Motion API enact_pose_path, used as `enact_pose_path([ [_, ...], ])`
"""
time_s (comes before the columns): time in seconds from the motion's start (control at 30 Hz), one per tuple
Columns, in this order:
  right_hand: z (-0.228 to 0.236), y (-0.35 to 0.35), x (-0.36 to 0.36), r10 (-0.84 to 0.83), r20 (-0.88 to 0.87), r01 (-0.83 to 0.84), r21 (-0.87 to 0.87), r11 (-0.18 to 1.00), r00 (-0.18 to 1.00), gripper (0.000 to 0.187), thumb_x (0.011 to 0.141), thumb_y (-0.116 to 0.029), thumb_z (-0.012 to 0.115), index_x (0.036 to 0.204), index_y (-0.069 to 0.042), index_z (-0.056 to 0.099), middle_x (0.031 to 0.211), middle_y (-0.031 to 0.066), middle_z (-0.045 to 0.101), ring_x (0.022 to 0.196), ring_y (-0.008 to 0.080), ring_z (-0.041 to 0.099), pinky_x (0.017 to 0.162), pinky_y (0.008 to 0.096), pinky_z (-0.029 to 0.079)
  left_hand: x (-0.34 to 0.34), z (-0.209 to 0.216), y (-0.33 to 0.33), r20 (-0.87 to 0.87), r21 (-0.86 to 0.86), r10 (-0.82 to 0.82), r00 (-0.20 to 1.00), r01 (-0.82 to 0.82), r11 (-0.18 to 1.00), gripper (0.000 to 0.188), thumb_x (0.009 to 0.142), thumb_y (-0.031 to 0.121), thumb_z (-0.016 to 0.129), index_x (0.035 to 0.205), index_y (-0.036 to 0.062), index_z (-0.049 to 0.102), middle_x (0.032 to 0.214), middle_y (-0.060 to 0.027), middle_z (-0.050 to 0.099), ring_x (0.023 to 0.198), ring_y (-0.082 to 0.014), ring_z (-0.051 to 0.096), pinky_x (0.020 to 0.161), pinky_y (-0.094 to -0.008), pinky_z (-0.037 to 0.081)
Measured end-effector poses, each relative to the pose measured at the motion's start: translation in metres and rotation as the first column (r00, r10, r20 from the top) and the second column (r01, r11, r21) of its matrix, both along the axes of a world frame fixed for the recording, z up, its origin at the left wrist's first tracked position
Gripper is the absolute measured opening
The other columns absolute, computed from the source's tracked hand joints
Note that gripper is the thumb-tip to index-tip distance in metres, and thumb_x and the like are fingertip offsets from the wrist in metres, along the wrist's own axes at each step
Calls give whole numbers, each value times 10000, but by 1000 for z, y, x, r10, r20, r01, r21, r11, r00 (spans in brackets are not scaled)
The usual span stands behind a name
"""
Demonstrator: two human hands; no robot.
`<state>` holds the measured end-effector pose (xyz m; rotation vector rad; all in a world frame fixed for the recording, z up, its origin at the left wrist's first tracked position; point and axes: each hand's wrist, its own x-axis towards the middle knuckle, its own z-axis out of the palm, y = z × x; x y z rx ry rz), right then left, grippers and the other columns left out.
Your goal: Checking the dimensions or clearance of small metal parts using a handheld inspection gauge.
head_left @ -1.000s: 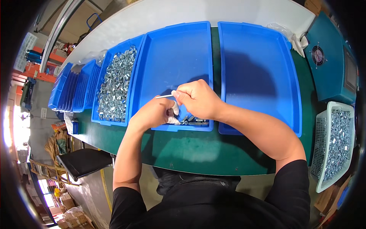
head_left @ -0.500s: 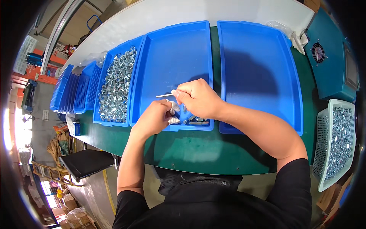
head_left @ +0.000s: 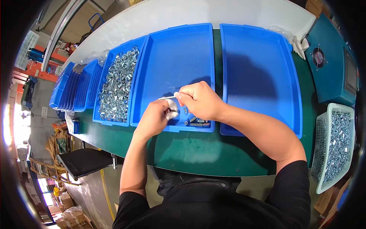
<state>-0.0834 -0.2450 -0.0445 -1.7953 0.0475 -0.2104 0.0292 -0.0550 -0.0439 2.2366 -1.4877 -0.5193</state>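
Over the near end of the middle blue tray (head_left: 179,49), my two hands are close together. My right hand (head_left: 202,100) is closed in a pinch on a thin, pale rod (head_left: 166,98) that points left across the top of my left hand. My left hand (head_left: 154,116) is curled, with white coverings (head_left: 173,110) around its fingertips; what lies inside its grip is hidden. Several small shiny metal pieces (head_left: 199,122) lie in the tray's near corner, just below my right hand. Another metal piece (head_left: 185,110) shows between the hands.
A blue tray full of metal pieces (head_left: 118,84) stands at the left, beside stacked blue baskets (head_left: 85,86). To the right is another blue tray (head_left: 263,99). A pale basket of metal pieces (head_left: 335,149) and a teal machine (head_left: 331,61) stand far right. A black stool (head_left: 85,162) is lower left.
The rod's left end has dropped slightly toward my left hand, whose white-covered fingers have drawn in closer. Both hands stay over the same spot; the whole view has shifted slightly.
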Motion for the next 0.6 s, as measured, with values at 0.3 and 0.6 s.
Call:
enact_pose_path([
  [0.3,-1,-2,-1,61,3,-60,-118,991,998,337,981,-171,561,694,-7,627,556,81,563,496,136,469,502,336,388,-14,-14,22,-833,-369,99,545,-680,634,160,929,-3,657,1087,9,637,954,-79,704,796,-135,667,724,-263,536],
  [0.6,-13,6,-2,95,200,-16,-365,931,975,274,925,-120,599,668,-25,592,579,130,574,483,288,496,499,390,399,-30,-12,13,-718,-380,198,667,-614,692,160,896,-29,693,1048,7,660,885,-66,712,767,-125,683,696,-250,551],
])
